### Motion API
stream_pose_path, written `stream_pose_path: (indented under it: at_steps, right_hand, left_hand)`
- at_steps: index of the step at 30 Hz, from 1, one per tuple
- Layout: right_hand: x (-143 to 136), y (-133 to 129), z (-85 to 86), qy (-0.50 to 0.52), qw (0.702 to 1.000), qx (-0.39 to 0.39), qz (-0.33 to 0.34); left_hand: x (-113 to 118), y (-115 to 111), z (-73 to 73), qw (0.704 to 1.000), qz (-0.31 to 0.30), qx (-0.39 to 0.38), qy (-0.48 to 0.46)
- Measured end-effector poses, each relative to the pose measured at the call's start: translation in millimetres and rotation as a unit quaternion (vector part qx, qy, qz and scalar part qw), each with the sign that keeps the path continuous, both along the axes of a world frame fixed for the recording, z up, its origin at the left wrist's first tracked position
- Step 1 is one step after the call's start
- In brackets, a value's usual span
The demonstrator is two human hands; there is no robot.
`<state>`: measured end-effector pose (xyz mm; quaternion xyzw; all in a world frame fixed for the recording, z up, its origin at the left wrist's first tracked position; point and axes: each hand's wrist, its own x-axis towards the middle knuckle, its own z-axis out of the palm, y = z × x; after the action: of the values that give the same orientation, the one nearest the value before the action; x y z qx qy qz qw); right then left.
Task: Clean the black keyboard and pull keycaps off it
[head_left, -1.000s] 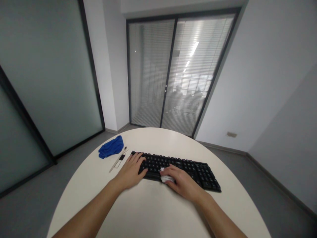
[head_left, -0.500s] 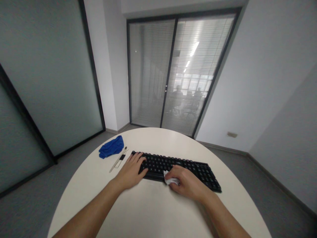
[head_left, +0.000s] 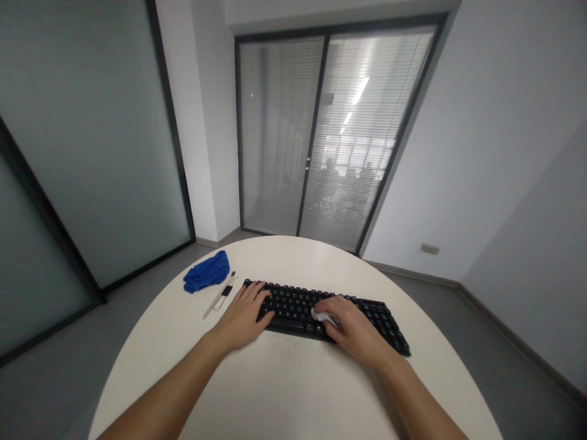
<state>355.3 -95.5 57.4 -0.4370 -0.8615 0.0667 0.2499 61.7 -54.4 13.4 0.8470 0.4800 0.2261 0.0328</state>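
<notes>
Reaching in over the pale round table (head_left: 284,391), the two hands meet at a black keyboard (head_left: 291,302), which lies flat and slightly aslant. The right hand (head_left: 353,327) has its fingers bent around a crumpled white wad (head_left: 325,317), gripping it against or just above the keys right of the middle; exact contact cannot be told. The left hand (head_left: 246,321) lies over the keyboard's left end, fingers spread and grasping nothing, as if steadying it. Work with the wad looks under way rather than finished: it is in use among the keys, but which keys are done and which are left does not show. Pale marks on the keycaps are too small to read, and no brand or label is legible. Beyond the left wrist, a thin brush-like tool (head_left: 219,296) lies beside a small black piece (head_left: 227,291), both out of hand. Farther off, a rumpled blue cloth (head_left: 207,272) rests near the table's edge, apparently unused for now. Glass panels with blinds (head_left: 279,134) stand behind, showing no readable writing.
</notes>
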Motion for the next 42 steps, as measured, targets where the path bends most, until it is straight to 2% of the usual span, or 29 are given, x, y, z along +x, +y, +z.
stream_pose_path:
  at_steps: [3,8,15,19,26,30,35,42]
  right_hand:
    - [-5.5,-2.7,-3.2,0.008,0.999,-0.008,0.039]
    - [-9.1,-5.0,-2.5,-0.002,0.998,-0.035,0.058]
    - [6.6,2.8,-3.4,0.017,0.998,-0.065,0.013]
    - [15.6,5.2,2.6,0.004,0.996,-0.091,0.003]
    - [27.5,5.6,8.8,-0.028,0.995,-0.095,-0.023]
    - [19.0,1.9,11.8,0.012,0.997,-0.07,-0.036]
    - [-0.5,-5.5,13.2,-0.01,0.996,-0.075,0.052]
    - [2.6,-5.8,13.9,-0.052,0.992,-0.111,0.023]
  left_hand:
    - [0.8,-0.6,1.4,1.0,0.0,0.005,-0.008]
    - [0.5,-0.4,1.1,1.0,-0.002,0.009,-0.011]
    - [-0.2,1.7,-1.6,1.0,-0.002,0.007,-0.001]
    - [-0.1,1.1,-1.2,1.0,-0.003,0.008,-0.009]
    - [-0.7,1.0,-1.8,1.0,-0.004,0.009,-0.015]
    - [-0.9,1.3,-1.9,1.0,-0.004,0.007,-0.005]
    - [-0.3,0.8,-0.8,1.0,0.001,0.006,-0.002]
    - [1.4,-0.8,1.6,1.0,0.005,0.002,0.011]
